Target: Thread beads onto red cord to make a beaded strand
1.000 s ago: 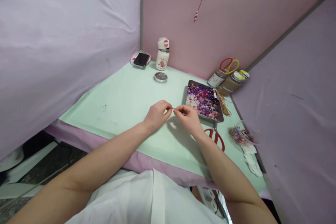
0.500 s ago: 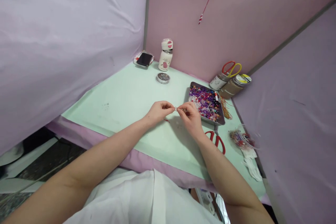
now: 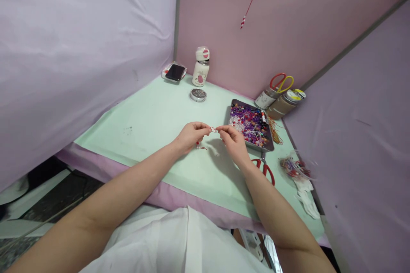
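Note:
Between my two hands, over the pale green table (image 3: 153, 115), a thin red cord (image 3: 214, 129) forms a small loop. My left hand (image 3: 194, 135) pinches one side of it between thumb and fingertips. The other side is pinched by my right hand (image 3: 232, 140), just left of the bead tray. Below my left hand, red and whitish beads (image 3: 197, 145) show with a short red end. Whether they are on the same cord I cannot tell.
A tray of mixed beads (image 3: 248, 126) stands right of my hands, red-handled scissors (image 3: 268, 172) by its near edge. Behind are a white bottle (image 3: 200, 68), a round tin (image 3: 198, 94), a phone (image 3: 176, 72) and jars (image 3: 283, 104). A plastic bag (image 3: 294, 166) lies at right.
The cord loop between my fingertips looks wider and crossed. My left hand has shifted slightly, and the beads below it have come into sight. Both hands keep their pinch.

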A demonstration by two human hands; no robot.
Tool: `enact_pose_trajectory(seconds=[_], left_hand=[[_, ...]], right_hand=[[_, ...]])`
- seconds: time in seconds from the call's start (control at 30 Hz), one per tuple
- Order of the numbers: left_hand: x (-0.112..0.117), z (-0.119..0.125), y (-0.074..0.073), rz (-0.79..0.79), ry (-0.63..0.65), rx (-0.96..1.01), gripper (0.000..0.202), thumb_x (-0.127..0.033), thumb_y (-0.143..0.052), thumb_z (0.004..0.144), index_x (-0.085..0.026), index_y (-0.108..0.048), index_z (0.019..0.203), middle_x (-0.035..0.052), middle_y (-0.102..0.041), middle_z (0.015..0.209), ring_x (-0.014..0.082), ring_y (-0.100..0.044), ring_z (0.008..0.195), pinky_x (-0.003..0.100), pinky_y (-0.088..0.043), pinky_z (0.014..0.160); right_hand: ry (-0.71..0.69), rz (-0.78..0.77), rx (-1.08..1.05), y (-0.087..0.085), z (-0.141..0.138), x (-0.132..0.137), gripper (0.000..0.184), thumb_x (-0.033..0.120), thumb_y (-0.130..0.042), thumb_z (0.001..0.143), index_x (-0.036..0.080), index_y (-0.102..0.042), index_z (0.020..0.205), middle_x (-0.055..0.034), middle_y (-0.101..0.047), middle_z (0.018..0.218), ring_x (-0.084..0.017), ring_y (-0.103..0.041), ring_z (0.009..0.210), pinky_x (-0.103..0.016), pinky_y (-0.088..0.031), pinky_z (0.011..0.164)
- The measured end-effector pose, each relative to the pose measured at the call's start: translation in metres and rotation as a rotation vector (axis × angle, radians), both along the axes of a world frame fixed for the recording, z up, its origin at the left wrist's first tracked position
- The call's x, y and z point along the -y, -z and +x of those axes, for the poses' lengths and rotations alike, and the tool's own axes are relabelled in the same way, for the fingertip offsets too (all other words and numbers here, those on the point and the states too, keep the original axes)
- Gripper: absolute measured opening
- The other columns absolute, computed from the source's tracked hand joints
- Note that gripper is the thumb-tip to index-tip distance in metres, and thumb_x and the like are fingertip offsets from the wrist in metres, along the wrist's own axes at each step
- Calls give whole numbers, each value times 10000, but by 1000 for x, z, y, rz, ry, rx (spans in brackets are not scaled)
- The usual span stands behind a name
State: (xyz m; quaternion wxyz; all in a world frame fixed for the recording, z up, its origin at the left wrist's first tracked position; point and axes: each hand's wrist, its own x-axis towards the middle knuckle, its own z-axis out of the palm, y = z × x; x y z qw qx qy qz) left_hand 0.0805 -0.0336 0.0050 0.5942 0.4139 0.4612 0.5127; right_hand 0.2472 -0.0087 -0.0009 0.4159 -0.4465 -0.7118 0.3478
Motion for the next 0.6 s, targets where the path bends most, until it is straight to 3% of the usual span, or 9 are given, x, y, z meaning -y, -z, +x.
enact_pose_trajectory(seconds=[0.13, 0.33, 0.6], left_hand=[[0, 0, -1, -11, 8, 17, 214, -322, -689, 604, -149, -611, 704, -45, -450, 550, 47, -300, 444, 226, -222, 423], [0, 0, 0, -14, 24, 57, 206, -302, -704, 614, -138, -621, 706, -42, -453, 559, 37, -293, 442, 220, -198, 424], [-2, -1, 5, -27, 100, 141, 260, -308, -758, 579, -122, -644, 721, -33, -474, 530, 35, -298, 436, 216, -193, 418]], right_hand=[[-12, -62, -55, -3, -3, 3, 194, 345, -579, 750, 192, -652, 844, -49, -649, 864, -172, -575, 783, -296, -448, 681], [-2, -115, -64, -2, -4, 3, 189, 371, -610, 734, 190, -644, 776, -28, -644, 776, -148, -547, 685, -275, -417, 630], [-133, -201, -63, 6, -7, 4, 221, 409, -618, 734, 192, -654, 746, -10, -636, 742, -139, -545, 687, -286, -433, 695]])
